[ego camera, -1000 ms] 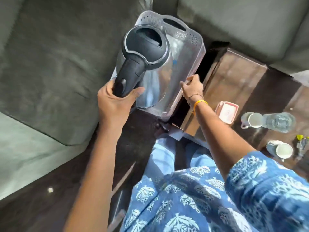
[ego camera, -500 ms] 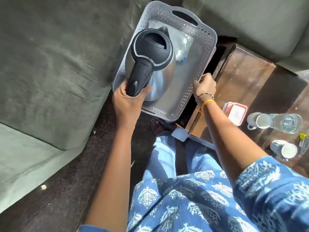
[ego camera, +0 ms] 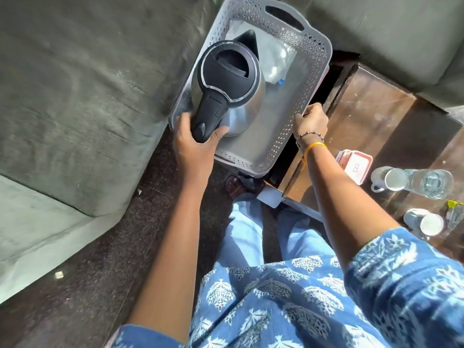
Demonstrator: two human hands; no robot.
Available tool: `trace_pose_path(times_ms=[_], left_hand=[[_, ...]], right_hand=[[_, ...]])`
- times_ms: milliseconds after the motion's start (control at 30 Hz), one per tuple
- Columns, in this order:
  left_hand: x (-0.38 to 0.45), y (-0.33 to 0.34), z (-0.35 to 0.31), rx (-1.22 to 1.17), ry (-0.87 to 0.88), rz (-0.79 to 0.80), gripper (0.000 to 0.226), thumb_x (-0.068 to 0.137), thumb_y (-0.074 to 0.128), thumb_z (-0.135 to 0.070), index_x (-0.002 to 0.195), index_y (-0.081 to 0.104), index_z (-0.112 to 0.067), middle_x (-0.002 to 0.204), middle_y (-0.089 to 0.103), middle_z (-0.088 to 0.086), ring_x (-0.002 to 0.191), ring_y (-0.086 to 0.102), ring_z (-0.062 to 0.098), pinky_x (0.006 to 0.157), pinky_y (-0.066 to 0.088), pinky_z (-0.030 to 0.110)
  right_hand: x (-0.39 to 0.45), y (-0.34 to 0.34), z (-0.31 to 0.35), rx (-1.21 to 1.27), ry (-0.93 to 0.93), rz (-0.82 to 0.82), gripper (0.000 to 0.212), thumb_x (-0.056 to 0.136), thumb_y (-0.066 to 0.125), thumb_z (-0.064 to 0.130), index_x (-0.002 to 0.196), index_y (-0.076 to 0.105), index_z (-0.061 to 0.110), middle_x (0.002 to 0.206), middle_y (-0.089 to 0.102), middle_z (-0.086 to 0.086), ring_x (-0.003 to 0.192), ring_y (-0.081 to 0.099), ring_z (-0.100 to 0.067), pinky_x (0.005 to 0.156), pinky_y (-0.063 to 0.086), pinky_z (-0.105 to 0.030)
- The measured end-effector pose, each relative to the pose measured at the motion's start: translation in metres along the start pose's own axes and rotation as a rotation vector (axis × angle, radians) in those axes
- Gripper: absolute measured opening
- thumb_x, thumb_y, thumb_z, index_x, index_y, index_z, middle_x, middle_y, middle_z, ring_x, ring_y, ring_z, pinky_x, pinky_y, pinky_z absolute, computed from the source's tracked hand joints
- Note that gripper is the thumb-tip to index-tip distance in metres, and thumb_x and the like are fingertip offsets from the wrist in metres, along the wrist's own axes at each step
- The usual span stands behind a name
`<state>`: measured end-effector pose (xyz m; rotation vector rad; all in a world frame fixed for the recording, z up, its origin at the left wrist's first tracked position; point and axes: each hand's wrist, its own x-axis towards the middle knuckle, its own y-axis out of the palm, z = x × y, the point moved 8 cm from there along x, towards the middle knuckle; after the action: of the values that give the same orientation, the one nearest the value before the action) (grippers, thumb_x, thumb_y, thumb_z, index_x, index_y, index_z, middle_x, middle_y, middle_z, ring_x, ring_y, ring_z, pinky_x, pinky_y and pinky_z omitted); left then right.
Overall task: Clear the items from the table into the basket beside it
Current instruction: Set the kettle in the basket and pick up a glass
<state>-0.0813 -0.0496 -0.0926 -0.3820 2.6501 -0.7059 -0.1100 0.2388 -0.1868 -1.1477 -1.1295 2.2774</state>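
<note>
A steel kettle (ego camera: 247,96) with a black lid and handle is inside the grey perforated basket (ego camera: 308,71), near its left wall. My left hand (ego camera: 195,144) is closed around the kettle's handle. My right hand (ego camera: 311,119) grips the basket's right rim, next to the dark wooden table (ego camera: 371,114). A clear plastic bottle (ego camera: 273,61) lies in the basket beyond the kettle. On the table stand a red-rimmed lidded box (ego camera: 355,165), two white mugs (ego camera: 391,178) (ego camera: 424,222) and a clear glass (ego camera: 431,180).
The basket sits on the dark floor between a grey-green sofa (ego camera: 82,101) on the left and the table on the right. More sofa cushion (ego camera: 389,28) lies behind the table. A small yellow-capped item (ego camera: 454,212) rests at the table's right edge. My legs and a foot (ego camera: 233,184) are below the basket.
The kettle has gone down into the basket, still held by my left hand. My right hand has closed on the basket's right rim.
</note>
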Motion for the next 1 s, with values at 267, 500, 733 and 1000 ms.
trace_pose_path(times_ms=[267,500,733,1000], left_hand=[[-0.052,0.006,-0.066,0.029,0.344,-0.162,0.009,0.076,0.067,-0.018,0.08,0.066,-0.01,0.088,0.053,-0.005,0.087,0.057,0.027,0.082,0.048,0.047],[-0.12,0.129,-0.082,-0.008,0.253,0.367,0.004,0.08,0.064,-0.007,0.083,0.065,-0.009,0.083,0.059,-0.001,0.077,0.059,0.014,0.075,0.049,0.022],[-0.196,0.259,-0.092,0.173,0.294,0.742,0.006,0.081,0.062,-0.008,0.084,0.066,-0.011,0.084,0.062,0.001,0.075,0.058,0.014,0.072,0.047,0.024],[-0.273,0.381,-0.096,0.303,0.254,0.921,0.01,0.084,0.059,-0.011,0.087,0.068,-0.015,0.088,0.063,-0.002,0.079,0.056,0.009,0.081,0.047,0.024]], right_hand=[[-0.008,-0.017,-0.011,0.257,-0.137,0.016,0.016,0.079,0.06,0.014,0.093,0.064,0.008,0.094,0.071,-0.01,0.09,0.066,-0.023,0.083,0.049,-0.023],[-0.005,-0.067,-0.072,0.417,-0.163,-0.005,0.012,0.078,0.059,0.007,0.08,0.059,0.019,0.069,0.063,0.0,0.051,0.055,0.001,0.059,0.048,-0.015],[0.025,-0.138,-0.21,0.417,-0.053,-0.121,0.011,0.079,0.059,0.005,0.089,0.064,0.004,0.08,0.06,-0.002,0.063,0.052,-0.005,0.063,0.04,-0.016],[0.071,-0.205,-0.327,0.194,-0.104,-0.232,0.025,0.078,0.059,0.008,0.103,0.06,0.004,0.107,0.063,-0.017,0.102,0.057,-0.033,0.09,0.039,-0.03]])
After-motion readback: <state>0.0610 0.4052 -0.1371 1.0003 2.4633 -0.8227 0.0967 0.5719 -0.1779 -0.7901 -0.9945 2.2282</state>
